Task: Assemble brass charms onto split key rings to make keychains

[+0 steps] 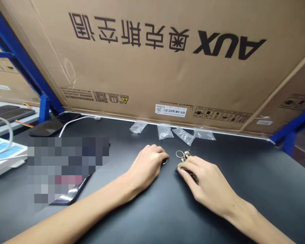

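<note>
My left hand (146,166) rests on the dark tabletop (147,213) with its fingers curled down. A small shiny metal ring (164,161) shows at its fingertips; anything more under the palm is hidden. To the right, my right hand (208,181) is closed on a bronze-coloured metal keychain (185,156). The keychain's split ring sticks out towards the left, and part of its metal body shows between thumb and fingers. A gap of bare tabletop separates the two hands.
Several clear plastic bags (165,131) lie along the back edge, before a large cardboard box (152,74). At left are a blurred-out device (73,195), a dark phone (47,127), a white cable (71,121) and a white-and-blue box (5,156). Blue rack posts (43,108) flank the table.
</note>
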The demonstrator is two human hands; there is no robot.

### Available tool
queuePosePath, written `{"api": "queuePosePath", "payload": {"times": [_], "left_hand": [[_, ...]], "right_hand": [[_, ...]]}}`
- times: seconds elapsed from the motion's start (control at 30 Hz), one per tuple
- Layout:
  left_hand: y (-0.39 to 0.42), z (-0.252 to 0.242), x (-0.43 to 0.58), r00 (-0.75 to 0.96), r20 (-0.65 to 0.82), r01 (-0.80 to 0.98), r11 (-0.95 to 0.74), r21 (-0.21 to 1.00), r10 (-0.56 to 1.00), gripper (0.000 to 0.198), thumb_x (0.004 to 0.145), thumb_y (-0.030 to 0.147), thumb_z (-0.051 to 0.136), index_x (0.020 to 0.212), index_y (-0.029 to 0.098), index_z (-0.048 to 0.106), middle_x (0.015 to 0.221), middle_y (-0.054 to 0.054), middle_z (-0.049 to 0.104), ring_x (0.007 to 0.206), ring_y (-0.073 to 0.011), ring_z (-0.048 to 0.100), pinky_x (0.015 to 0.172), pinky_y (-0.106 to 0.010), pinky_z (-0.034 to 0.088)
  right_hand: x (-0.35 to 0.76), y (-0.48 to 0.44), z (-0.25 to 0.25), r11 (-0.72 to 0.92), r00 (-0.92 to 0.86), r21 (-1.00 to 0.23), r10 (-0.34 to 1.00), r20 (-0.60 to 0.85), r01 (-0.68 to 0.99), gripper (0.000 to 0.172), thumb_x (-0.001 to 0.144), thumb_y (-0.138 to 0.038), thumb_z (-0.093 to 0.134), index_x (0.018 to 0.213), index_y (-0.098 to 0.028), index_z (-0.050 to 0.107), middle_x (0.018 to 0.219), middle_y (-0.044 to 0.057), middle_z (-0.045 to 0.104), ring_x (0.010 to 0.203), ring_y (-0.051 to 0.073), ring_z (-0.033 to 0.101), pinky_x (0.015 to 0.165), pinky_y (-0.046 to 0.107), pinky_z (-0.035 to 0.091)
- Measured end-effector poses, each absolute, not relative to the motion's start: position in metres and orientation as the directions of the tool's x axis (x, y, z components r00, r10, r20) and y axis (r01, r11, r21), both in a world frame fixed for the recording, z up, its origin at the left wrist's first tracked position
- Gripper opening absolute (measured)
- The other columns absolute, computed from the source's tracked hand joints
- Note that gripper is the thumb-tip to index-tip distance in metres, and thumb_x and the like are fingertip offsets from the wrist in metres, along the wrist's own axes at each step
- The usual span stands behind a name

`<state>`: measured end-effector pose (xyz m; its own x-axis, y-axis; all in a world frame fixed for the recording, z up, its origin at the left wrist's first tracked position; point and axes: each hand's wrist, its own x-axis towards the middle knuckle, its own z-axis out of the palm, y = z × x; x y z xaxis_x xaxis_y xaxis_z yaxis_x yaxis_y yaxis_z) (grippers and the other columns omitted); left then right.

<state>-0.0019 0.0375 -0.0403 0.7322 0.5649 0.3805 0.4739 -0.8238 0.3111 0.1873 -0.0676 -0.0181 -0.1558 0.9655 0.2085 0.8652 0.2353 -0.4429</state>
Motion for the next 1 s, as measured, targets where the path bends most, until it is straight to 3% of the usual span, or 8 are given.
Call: {"api": "queuePosePath", "payload": {"times": [0.07, 0.17, 0.33, 0.43, 0.63, 0.83, 1.0], "left_hand": [[0.035, -0.040, -0.001, 0.740, 0.357, 0.499, -0.821, 0.278, 0.570, 0.035, 0.090, 0.005, 0.045, 0.095, 0.019, 0.077, 0.097, -0.009, 0.073, 0.086, -0.0234, 0.065, 0.079, -0.038, 0.052], [0.033, -0.040, 0.000, 0.742, 0.334, 0.521, -0.813, 0.259, 0.582, 0.033, 0.089, 0.005, 0.046, 0.095, 0.019, 0.076, 0.101, -0.009, 0.073, 0.090, -0.0239, 0.064, 0.080, -0.037, 0.052], [0.030, -0.037, 0.000, 0.733, 0.311, 0.555, -0.796, 0.242, 0.605, 0.028, 0.090, 0.009, 0.048, 0.097, 0.019, 0.073, 0.100, -0.008, 0.070, 0.089, -0.0228, 0.063, 0.080, -0.037, 0.052], [0.029, -0.038, 0.000, 0.729, 0.315, 0.558, -0.795, 0.238, 0.607, 0.027, 0.090, 0.011, 0.047, 0.099, 0.018, 0.071, 0.101, -0.008, 0.069, 0.090, -0.0234, 0.062, 0.079, -0.038, 0.052], [0.026, -0.040, 0.000, 0.724, 0.324, 0.554, -0.793, 0.254, 0.609, 0.025, 0.091, 0.013, 0.047, 0.101, 0.019, 0.070, 0.101, -0.008, 0.067, 0.089, -0.0224, 0.062, 0.080, -0.037, 0.052], [0.027, -0.040, 0.002, 0.723, 0.327, 0.544, -0.793, 0.273, 0.609, 0.026, 0.091, 0.013, 0.047, 0.101, 0.018, 0.070, 0.099, -0.008, 0.067, 0.090, -0.0226, 0.061, 0.080, -0.036, 0.051], [0.027, -0.040, 0.001, 0.722, 0.326, 0.540, -0.792, 0.285, 0.610, 0.026, 0.091, 0.013, 0.047, 0.100, 0.018, 0.070, 0.098, -0.008, 0.068, 0.089, -0.0223, 0.061, 0.079, -0.036, 0.051]], "right_hand": [[0.184, -0.069, -0.022, 0.295, -0.240, -0.320, 0.950, 0.199, 0.900, 0.029, 0.100, -0.029, 0.043, 0.110, -0.023, 0.070, 0.099, 0.007, 0.069, 0.090, 0.023, 0.062, 0.077, 0.036, 0.048], [0.186, -0.069, -0.022, 0.300, -0.247, -0.280, 0.946, 0.210, 0.912, 0.032, 0.099, -0.037, 0.047, 0.121, -0.024, 0.066, 0.106, 0.008, 0.069, 0.095, 0.024, 0.062, 0.076, 0.036, 0.050], [0.208, -0.056, -0.020, 0.136, -0.017, -0.339, 0.944, 0.331, 0.931, 0.028, 0.100, -0.036, 0.045, 0.110, -0.027, 0.069, 0.108, 0.004, 0.070, 0.098, 0.022, 0.064, 0.079, 0.034, 0.049], [0.223, -0.046, -0.026, 0.048, 0.054, -0.345, 0.958, 0.280, 0.937, 0.026, 0.096, -0.039, 0.051, 0.110, -0.026, 0.069, 0.105, 0.005, 0.070, 0.097, 0.024, 0.063, 0.079, 0.036, 0.047], [0.226, -0.040, -0.034, 0.025, 0.062, -0.436, 0.981, 0.182, 0.900, 0.023, 0.091, -0.043, 0.056, 0.092, -0.023, 0.069, 0.086, 0.003, 0.068, 0.081, 0.021, 0.064, 0.069, 0.032, 0.046], [0.224, -0.041, -0.030, 0.032, 0.054, -0.518, 0.987, 0.149, 0.855, 0.021, 0.093, -0.039, 0.054, 0.087, -0.023, 0.067, 0.079, 0.001, 0.070, 0.074, 0.018, 0.065, 0.067, 0.029, 0.047], [0.226, -0.040, -0.033, 0.009, 0.087, -0.534, 0.984, 0.154, 0.846, 0.025, 0.089, -0.041, 0.058, 0.104, -0.023, 0.066, 0.089, 0.003, 0.070, 0.080, 0.020, 0.065, 0.070, 0.032, 0.048]]}}
